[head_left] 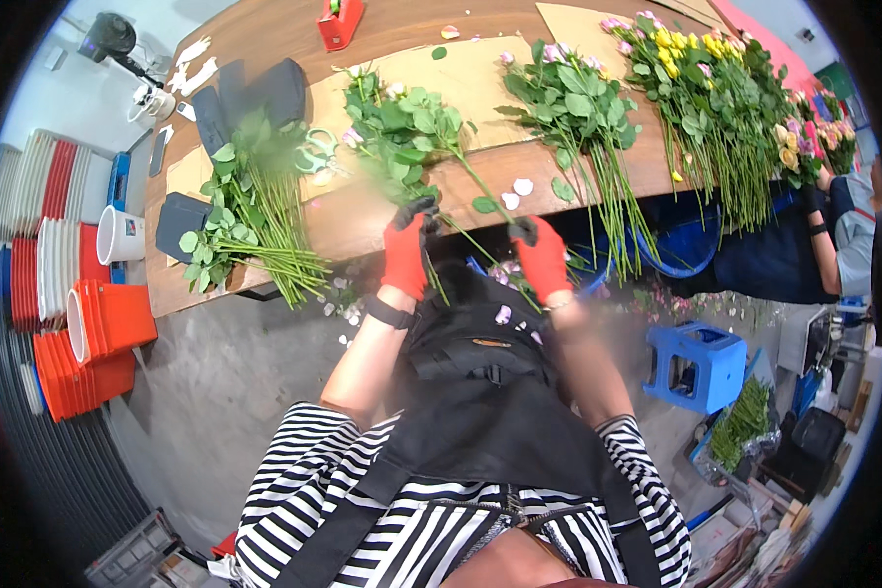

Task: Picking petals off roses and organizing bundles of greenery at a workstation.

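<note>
Both my hands wear red gloves with dark fingertips, at the table's near edge. My left hand is closed around a leafy rose stem, whose lower end hangs below the fingers. To its right, my right hand pinches the lower part of another rose stem. That stem slants up to the leafy roses on the cardboard. Left of my hands lies a bunch of long-stemmed greenery, its top blurred. Scissors with pale green handles rest beside it. Loose petals lie near my right hand.
Rose bunches and a larger pile with yellow and pink blooms hang stems over the table edge. A co-worker stands at the right. A blue stool and orange buckets stand on the floor. A red tape dispenser sits farther back.
</note>
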The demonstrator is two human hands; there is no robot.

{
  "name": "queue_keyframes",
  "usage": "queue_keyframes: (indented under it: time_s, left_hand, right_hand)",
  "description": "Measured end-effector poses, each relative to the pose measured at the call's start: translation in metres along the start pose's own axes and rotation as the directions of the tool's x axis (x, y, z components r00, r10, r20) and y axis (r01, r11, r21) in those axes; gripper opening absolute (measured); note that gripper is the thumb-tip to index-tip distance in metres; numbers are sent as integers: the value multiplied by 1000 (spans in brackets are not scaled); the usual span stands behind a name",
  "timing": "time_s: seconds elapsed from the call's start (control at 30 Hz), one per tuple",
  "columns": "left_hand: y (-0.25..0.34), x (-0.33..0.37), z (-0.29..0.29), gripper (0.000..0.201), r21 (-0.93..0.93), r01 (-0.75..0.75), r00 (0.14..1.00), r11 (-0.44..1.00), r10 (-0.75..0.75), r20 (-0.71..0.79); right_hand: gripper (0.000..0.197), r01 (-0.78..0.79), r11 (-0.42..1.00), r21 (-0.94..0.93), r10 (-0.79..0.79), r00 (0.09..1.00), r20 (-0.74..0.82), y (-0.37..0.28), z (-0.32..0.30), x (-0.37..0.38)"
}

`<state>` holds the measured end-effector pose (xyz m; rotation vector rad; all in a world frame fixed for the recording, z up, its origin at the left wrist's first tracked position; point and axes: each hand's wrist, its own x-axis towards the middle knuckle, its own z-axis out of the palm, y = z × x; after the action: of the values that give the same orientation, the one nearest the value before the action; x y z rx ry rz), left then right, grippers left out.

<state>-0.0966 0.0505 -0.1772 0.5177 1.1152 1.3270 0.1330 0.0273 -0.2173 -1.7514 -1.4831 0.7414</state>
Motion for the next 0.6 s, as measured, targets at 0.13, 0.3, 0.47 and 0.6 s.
queue_keyframes:
  time_s: [0.13, 0.3, 0.47, 0.6]
  left_hand:
    - [31, 32, 18, 24, -33, -118, 988, 993, 113, -109]
    - [72, 60, 12, 24, -202, -127, 991, 971, 134, 21]
    - [67, 43, 43, 25, 257, -547, 807, 797, 421, 413]
    - [85, -4, 59, 22, -24, -106, 989, 994, 108, 100]
  right_hand:
    - [32, 76, 995, 64, -77, 997, 9, 23, -50, -13]
    - [24, 152, 968, 201, -163, 986, 41, 4, -79, -57]
    - [28, 255, 955, -153, -246, 966, 77, 63, -80, -92]
    - [37, 126, 990, 55, -126, 992, 0, 25, -83, -90]
